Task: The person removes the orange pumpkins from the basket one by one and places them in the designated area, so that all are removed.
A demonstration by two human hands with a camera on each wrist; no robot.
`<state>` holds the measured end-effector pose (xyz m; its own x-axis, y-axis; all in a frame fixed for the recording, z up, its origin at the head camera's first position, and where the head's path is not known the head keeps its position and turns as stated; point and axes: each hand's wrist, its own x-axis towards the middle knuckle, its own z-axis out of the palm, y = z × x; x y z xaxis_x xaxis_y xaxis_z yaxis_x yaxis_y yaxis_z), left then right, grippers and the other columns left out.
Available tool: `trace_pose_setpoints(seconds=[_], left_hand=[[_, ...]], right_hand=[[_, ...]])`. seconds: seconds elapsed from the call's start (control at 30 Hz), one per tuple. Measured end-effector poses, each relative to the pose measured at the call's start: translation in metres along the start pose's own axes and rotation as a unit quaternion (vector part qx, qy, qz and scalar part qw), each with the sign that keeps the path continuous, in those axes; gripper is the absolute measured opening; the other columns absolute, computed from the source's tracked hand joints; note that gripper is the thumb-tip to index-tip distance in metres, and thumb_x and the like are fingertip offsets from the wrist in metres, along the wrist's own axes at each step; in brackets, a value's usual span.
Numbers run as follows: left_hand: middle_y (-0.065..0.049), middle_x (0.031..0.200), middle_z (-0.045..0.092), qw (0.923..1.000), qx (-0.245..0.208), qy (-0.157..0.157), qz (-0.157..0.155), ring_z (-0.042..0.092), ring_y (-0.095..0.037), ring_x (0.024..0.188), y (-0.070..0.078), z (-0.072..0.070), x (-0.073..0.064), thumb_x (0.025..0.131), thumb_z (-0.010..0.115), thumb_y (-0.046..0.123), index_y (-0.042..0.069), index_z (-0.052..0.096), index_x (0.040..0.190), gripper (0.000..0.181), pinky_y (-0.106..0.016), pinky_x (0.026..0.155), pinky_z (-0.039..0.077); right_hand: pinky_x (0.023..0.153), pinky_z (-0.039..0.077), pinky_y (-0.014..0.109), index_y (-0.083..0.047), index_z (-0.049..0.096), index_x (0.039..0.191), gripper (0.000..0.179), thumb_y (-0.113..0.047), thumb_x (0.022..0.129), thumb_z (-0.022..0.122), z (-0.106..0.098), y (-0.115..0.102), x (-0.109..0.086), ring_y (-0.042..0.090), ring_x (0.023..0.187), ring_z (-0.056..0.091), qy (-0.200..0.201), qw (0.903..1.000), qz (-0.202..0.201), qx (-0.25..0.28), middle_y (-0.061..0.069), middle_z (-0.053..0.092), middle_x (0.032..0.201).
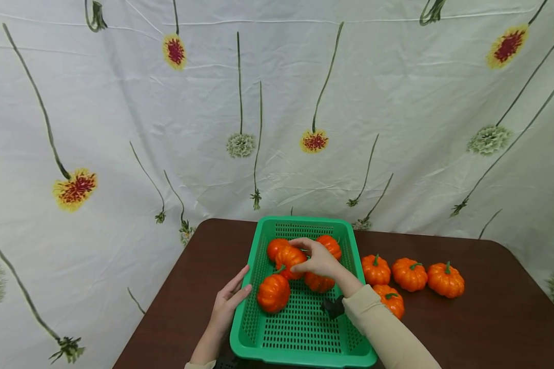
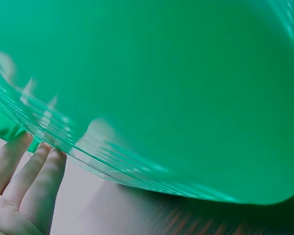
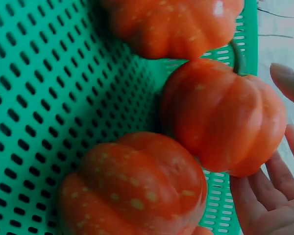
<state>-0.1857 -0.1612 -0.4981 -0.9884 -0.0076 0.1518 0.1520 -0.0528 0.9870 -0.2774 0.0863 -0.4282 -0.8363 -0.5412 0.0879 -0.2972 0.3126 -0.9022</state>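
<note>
A green plastic basket (image 1: 304, 361) with slotted walls stands on the table, holding several orange toy pumpkins with green stems. Inside it, my right hand (image 1: 320, 260) holds one pumpkin (image 1: 287, 256) near the back left, fingers over its far side and thumb on its near side. Seen from the right wrist, that pumpkin (image 3: 225, 117) lies between fingers and thumb, against a neighbouring pumpkin (image 3: 137, 186). A further pumpkin (image 1: 273, 293) sits at the basket's left, in front of it. My left hand (image 1: 226, 302) has straight fingers right at the basket's left outer wall (image 2: 161, 107).
Right of the basket, several more pumpkins (image 1: 409, 274) rest on the dark brown table (image 1: 489, 318), one pumpkin (image 1: 390, 301) partly behind my right sleeve. A white flower-printed cloth (image 1: 203, 102) hangs behind the table. A black device (image 1: 332, 307) is at my right wrist.
</note>
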Motion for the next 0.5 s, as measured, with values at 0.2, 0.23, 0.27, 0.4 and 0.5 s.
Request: trace_pose_setpoints(seconds=[0.2,0.23,0.27,0.4,0.5], left_hand=[[-0.005,0.144,0.041,1.0,0.002,-0.002,0.005,0.04,0.003,0.124,-0.0002,0.0,0.0,0.093,0.058,0.013,0.009,0.045,0.141,0.05,-0.02,0.091,0.041],[-0.005,0.144,0.041,1.0,0.002,-0.002,0.006,0.04,0.002,0.125,-0.0005,0.0001,0.0,0.093,0.058,0.013,0.008,0.045,0.141,0.05,-0.02,0.092,0.041],[-0.007,0.144,0.04,0.9999,0.004,-0.003,0.009,0.039,0.001,0.125,-0.0007,0.0,0.0,0.093,0.058,0.013,0.008,0.045,0.141,0.05,-0.02,0.092,0.041],[-0.011,0.145,0.039,0.9998,0.007,-0.005,0.019,0.036,-0.003,0.128,-0.0012,-0.0003,-0.0002,0.093,0.058,0.012,0.005,0.045,0.14,0.049,-0.02,0.091,0.042],[-0.012,0.144,0.039,0.9997,0.005,-0.005,0.024,0.036,-0.002,0.128,-0.0015,-0.0003,-0.0002,0.093,0.058,0.011,0.004,0.045,0.14,0.049,-0.02,0.091,0.043]], right_hand=[[0.092,0.044,0.045,0.001,0.051,0.131,0.061,-0.001,0.075,0.075,0.0026,-0.0007,-0.0012,0.036,0.121,0.045,-0.003,0.9991,0.038,-0.016,0.017,0.05,0.132],[0.092,0.044,0.045,0.001,0.05,0.131,0.061,0.0,0.075,0.074,0.0028,-0.0006,-0.0016,0.037,0.121,0.045,-0.008,0.999,0.043,-0.012,0.018,0.049,0.132],[0.092,0.044,0.045,0.002,0.049,0.131,0.061,0.0,0.075,0.074,0.0032,-0.0005,-0.002,0.038,0.12,0.045,-0.013,0.9987,0.047,-0.01,0.019,0.049,0.132],[0.095,0.041,0.047,0.003,0.049,0.131,0.063,0.001,0.074,0.075,0.0048,0.0012,-0.0033,0.04,0.12,0.046,-0.046,0.9975,0.05,-0.021,0.02,0.049,0.131],[0.099,0.038,0.047,0.003,0.05,0.13,0.064,-0.001,0.072,0.078,0.0064,0.0028,-0.0034,0.038,0.121,0.045,-0.061,0.9958,0.043,-0.054,0.017,0.051,0.129]])
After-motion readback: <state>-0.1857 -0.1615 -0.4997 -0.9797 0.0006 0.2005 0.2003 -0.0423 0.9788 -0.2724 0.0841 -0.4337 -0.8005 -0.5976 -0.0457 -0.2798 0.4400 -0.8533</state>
